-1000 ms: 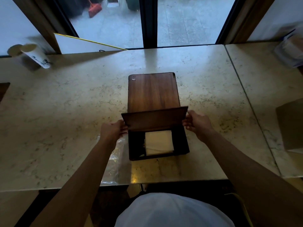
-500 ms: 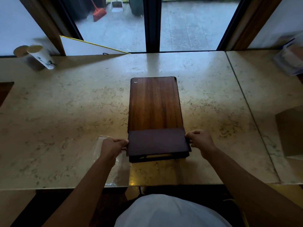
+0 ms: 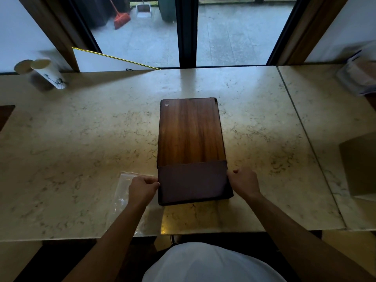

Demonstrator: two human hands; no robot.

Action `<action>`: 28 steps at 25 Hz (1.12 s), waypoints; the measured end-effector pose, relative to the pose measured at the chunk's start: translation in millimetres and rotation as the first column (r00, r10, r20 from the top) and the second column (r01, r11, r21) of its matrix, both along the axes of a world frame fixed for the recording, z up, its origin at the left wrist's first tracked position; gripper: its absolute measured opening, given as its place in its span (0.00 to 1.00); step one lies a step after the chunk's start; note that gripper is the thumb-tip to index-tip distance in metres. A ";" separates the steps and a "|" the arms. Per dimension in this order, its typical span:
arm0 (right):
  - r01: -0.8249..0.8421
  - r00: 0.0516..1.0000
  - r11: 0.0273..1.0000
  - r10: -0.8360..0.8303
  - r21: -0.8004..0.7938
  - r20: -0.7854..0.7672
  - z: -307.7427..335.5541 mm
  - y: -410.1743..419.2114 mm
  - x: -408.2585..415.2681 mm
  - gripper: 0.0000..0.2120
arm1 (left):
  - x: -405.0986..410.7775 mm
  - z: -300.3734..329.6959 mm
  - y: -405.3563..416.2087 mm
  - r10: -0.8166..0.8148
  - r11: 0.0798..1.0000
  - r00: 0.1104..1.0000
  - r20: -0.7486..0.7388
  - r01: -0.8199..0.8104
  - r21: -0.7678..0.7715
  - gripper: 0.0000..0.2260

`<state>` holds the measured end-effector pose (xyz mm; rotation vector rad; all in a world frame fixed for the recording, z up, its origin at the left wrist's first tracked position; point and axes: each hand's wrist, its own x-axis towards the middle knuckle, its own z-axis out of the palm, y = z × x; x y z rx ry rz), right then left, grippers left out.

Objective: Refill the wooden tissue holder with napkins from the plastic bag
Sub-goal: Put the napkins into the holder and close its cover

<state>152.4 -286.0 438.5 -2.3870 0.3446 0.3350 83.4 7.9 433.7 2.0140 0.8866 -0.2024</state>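
Observation:
The wooden tissue holder lies flat on the marble counter, long side pointing away from me. Its dark hinged lid is folded down flat over the near end, hiding the napkins inside. My left hand grips the lid's left edge with curled fingers. My right hand holds the lid's right edge. A clear plastic bag lies flat on the counter, partly under my left hand and forearm; it looks empty.
A white paper cup stands at the far left by the window. A white board leans on the sill. A brown box sits on the right counter slab, and a wrapped package lies far right.
The lid stood raised with white napkins visible inside; both hands have lowered it until it lies flat and shut over the opening.

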 end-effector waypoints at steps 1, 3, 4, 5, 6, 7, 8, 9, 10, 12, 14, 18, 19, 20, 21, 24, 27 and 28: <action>-0.001 1.000 1.000 0.001 -0.012 -0.005 0.4 -1.6 1.6 0.25 | -0.2 -0.4 0.1 0.012 0.999 1.000 -0.011 -0.013 -0.042 0.07; 0.017 0.999 1.000 -0.017 -0.006 -0.042 -0.8 -3.8 5.0 0.22 | 0.0 -0.7 -2.2 0.053 0.986 0.998 -0.024 -0.056 -0.157 0.04; 0.045 0.996 0.998 -0.040 0.054 -0.085 0.3 -4.2 7.3 0.20 | 1.4 -0.4 -3.6 0.074 0.975 0.996 -0.043 -0.081 -0.206 0.02; 0.126 0.980 0.978 -0.097 0.166 -0.174 2.3 -4.4 9.8 0.17 | 3.7 0.8 -4.9 0.082 0.964 0.994 -0.074 -0.098 -0.249 0.01; 0.248 0.939 0.924 -0.156 0.289 -0.307 6.4 -3.4 12.4 0.15 | 7.1 2.0 -6.6 0.076 0.951 0.990 -0.117 -0.107 -0.290 0.05; 0.371 0.870 0.856 -0.186 0.360 -0.456 10.9 -2.9 15.8 0.16 | 11.0 3.3 -8.2 0.057 0.937 0.983 -0.173 -0.112 -0.330 0.11; 0.443 0.801 0.815 -0.173 0.374 -0.573 15.9 -2.7 20.2 0.20 | 15.0 5.4 -9.8 0.026 0.926 0.971 -0.238 -0.114 -0.360 0.17; 0.467 0.746 0.808 -0.142 0.359 -0.650 18.7 -3.5 25.5 0.26 | 19.2 7.3 -11.1 -0.014 0.922 0.954 -0.300 -0.104 -0.373 0.23; 0.468 0.706 0.818 -0.118 0.335 -0.698 19.0 -3.7 30.5 0.31 | 23.8 8.4 -11.5 -0.059 0.923 0.936 -0.347 -0.081 -0.375 0.27; 0.437 0.670 0.852 -0.095 0.288 -0.737 17.8 -2.4 38.7 0.36 | 33.3 8.5 -11.3 -0.129 0.922 0.909 -0.396 -0.037 -0.386 0.32; 0.403 0.661 0.878 -0.083 0.259 -0.746 16.4 2.8 43.1 0.38 | 44.3 7.2 -10.8 -0.131 0.924 0.900 -0.415 -0.041 -0.380 0.38; 0.343 0.736 0.893 -0.063 0.292 -0.674 7.6 17.8 48.6 0.35 | 56.9 7.1 -13.9 -0.040 0.963 0.896 -0.442 -0.083 -0.255 0.38; 0.327 0.756 0.895 -0.056 0.303 -0.653 4.7 20.3 49.6 0.32 | 58.9 5.6 -13.4 -0.046 0.978 0.899 -0.436 -0.048 -0.202 0.36; 0.320 0.760 0.897 -0.051 0.305 -0.648 2.2 22.8 50.0 0.30 | 60.6 4.2 -12.3 -0.069 0.987 0.899 -0.432 -0.001 -0.160 0.34; 0.324 0.753 0.898 -0.053 0.299 -0.656 2.3 24.4 50.1 0.28 | 61.6 3.1 -11.3 -0.092 0.989 0.896 -0.434 0.033 -0.143 0.32; 0.320 0.759 0.910 -0.080 0.263 -0.646 4.8 22.5 48.2 0.22 | 64.3 6.4 -5.5 -0.091 0.970 0.874 -0.477 -0.030 -0.240 0.28; 0.307 0.807 0.901 -0.077 0.305 -0.585 5.5 14.4 49.0 0.20 | 67.8 16.7 0.2 -0.134 0.952 0.877 -0.461 -0.016 -0.306 0.25; 0.305 0.820 0.897 -0.077 0.320 -0.567 7.4 11.9 49.1 0.22 | 69.5 21.1 2.3 -0.139 0.949 0.895 -0.424 -0.002 -0.316 0.23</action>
